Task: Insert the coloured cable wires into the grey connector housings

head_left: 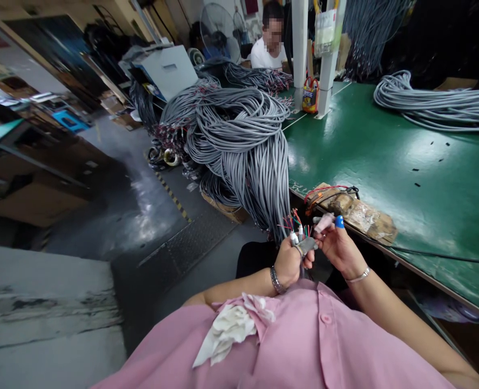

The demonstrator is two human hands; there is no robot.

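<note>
Pink buttoned cloth shirt (299,335) nearest, and beyond it, beside the glossy green surface (385,167), the left grip (288,263) clamps white-sleeved cable ends (294,238), seemingly to keep their splayed coloured wires (296,217) exposed toward the right grip (340,251), whose hold I cannot tell.

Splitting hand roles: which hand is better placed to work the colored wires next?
Likely the right hand: its fingertips sit close beside the colored wires, while the left hand is occupied, holding the cable ends.

Two hands (290,265), one finger cap (339,222), two posts (299,46), five black bits (416,170).
</note>
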